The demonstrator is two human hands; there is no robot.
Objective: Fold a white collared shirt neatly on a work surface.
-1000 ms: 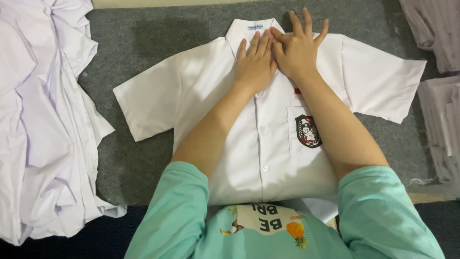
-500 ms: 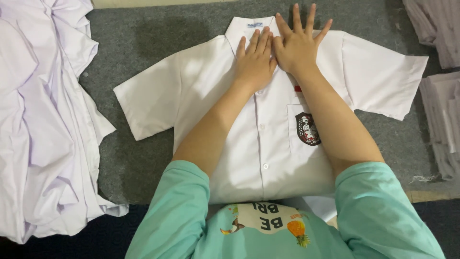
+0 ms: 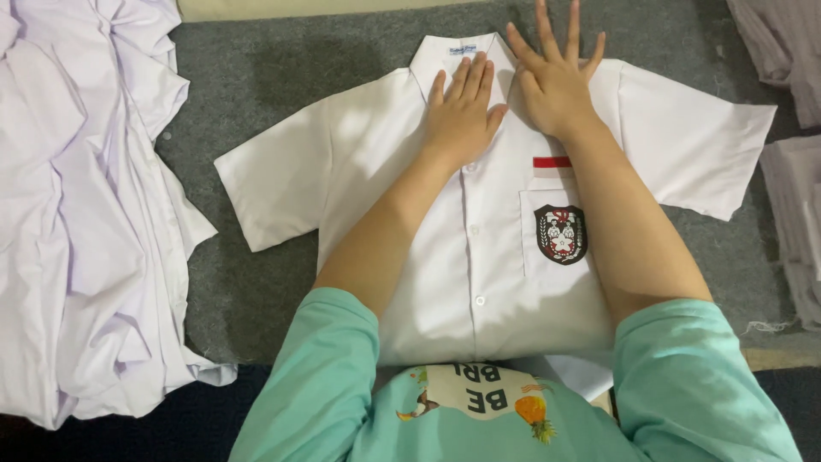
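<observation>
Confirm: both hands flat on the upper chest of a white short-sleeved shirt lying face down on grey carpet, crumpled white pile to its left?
Not face down. The head view shows the white short-sleeved shirt face up: button placket and crested chest pocket are visible. The left hand and right hand do lie flat on its upper chest, grey carpet beneath, crumpled white pile to its left.

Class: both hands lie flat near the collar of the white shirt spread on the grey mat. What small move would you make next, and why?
Probably sweep both palms outward toward the sleeves. The left hand and right hand press side by side just below the collar, while the white shirt lies face-up with both sleeves spread.
</observation>
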